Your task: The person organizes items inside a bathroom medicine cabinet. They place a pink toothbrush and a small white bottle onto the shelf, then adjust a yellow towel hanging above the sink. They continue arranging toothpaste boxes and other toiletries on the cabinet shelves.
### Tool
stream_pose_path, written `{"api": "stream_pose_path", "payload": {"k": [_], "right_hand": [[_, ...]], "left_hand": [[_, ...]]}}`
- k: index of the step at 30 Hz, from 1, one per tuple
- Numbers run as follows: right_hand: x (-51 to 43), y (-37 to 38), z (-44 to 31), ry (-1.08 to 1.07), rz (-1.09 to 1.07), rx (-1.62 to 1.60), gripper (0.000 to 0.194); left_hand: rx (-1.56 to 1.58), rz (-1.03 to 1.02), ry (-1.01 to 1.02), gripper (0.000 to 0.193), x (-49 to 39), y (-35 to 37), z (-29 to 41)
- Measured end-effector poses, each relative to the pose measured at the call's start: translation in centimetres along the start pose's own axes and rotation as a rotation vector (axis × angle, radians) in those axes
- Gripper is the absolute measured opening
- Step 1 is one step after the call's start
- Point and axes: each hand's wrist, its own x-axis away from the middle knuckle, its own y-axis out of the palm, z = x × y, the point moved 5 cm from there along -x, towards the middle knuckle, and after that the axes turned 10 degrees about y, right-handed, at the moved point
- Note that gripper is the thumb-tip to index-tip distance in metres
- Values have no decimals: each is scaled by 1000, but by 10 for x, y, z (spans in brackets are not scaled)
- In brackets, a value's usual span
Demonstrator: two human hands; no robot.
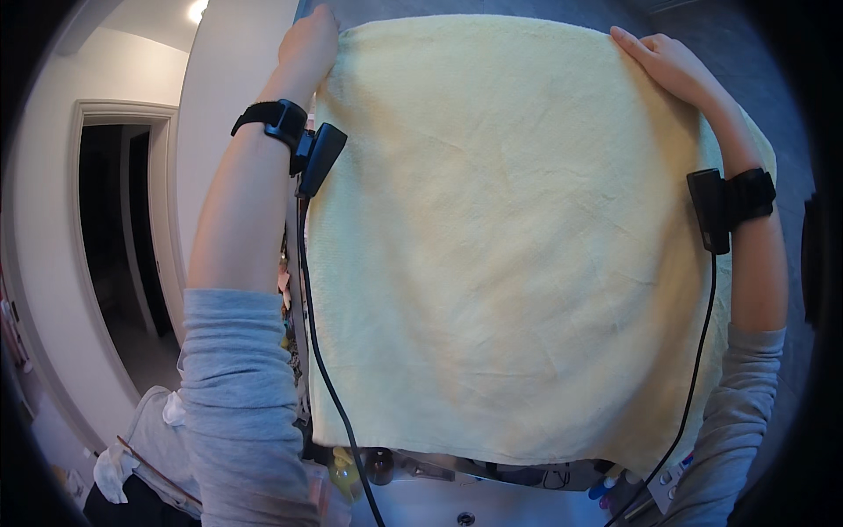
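Note:
A pale yellow towel (494, 230) hangs spread out before me and fills the middle of the view, with soft creases across its lower half. My left hand (311, 43) is closed on its upper left corner. At the upper right, my right hand (672, 62) grips the edge, its thumb and fingers partly hidden by the cloth. Some of the towel extends past my right forearm. Each wrist carries a black strapped device, one on the left (319, 158) and one on the right (711, 211), with a cable running down.
Below the towel shows a white basin with a drain (465, 518). A yellow bottle (344, 473) and a dark round container (379, 465) stand along its edge. Off to the left is a doorway (125, 250). Crumpled grey and white cloth (155, 448) lies at lower left.

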Motion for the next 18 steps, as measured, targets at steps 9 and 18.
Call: {"api": "stream_pose_path", "payload": {"k": [9,18], "right_hand": [[-21,41,-53,-77,112,-20,71],[11,29,-62,-45,32,-66,66]], "left_hand": [[-295,165,55,34,0,-3,-10],[-144,30,184,84,55,41,85]]}}
